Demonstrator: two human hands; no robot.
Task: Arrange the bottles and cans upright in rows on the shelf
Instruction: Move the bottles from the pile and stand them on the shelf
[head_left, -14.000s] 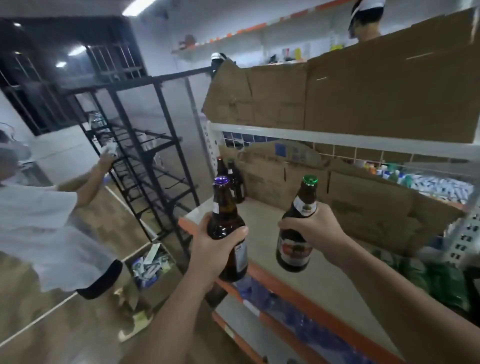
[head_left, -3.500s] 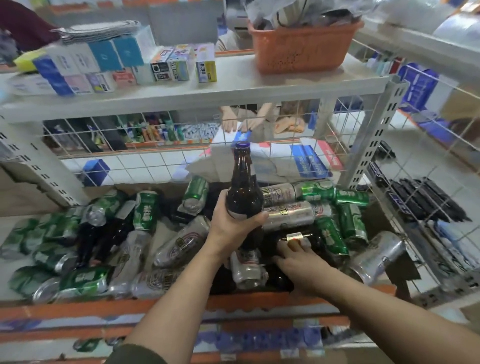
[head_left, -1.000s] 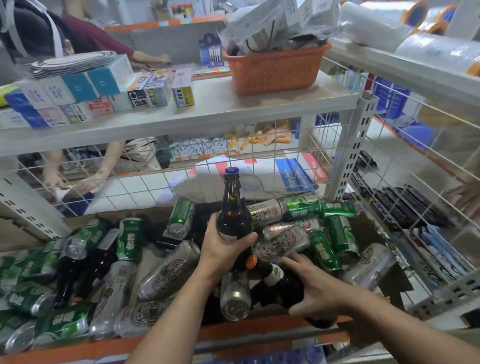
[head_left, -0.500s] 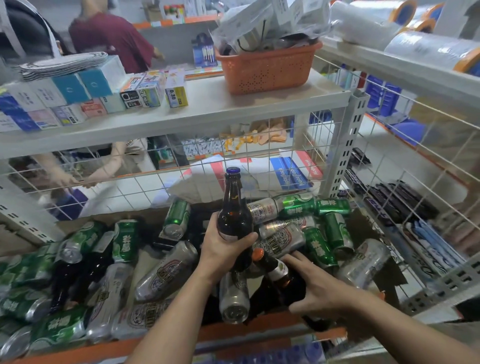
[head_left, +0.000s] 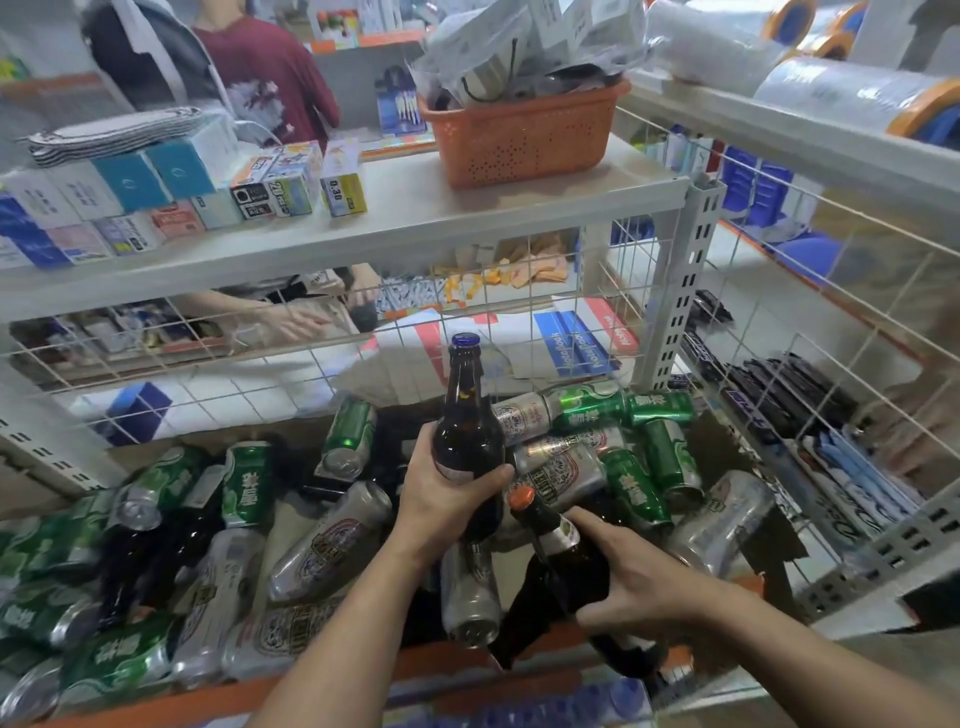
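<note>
My left hand (head_left: 441, 499) grips a dark brown bottle with a blue cap (head_left: 467, 410), held upright above the pile. My right hand (head_left: 628, 577) grips a second brown bottle with an orange cap (head_left: 558, 551), tilted with its neck up and to the left, just above the heap. Below them lies a jumble of green cans (head_left: 631, 480), silver cans (head_left: 332, 540) and dark bottles (head_left: 150, 561) on their sides, covering the orange-edged shelf (head_left: 441, 662).
White wire mesh (head_left: 789, 395) fences the shelf at the back and right. Above it a grey shelf (head_left: 415, 218) carries small boxes (head_left: 275, 182) and an orange basket (head_left: 519, 135). A person in a maroon shirt (head_left: 270, 78) stands behind; another person's hand (head_left: 296, 322) reaches behind the mesh.
My right hand has lifted the orange-capped bottle a little further out of the pile and tipped its neck upward. The left hand holds the blue-capped bottle in the same place.
</note>
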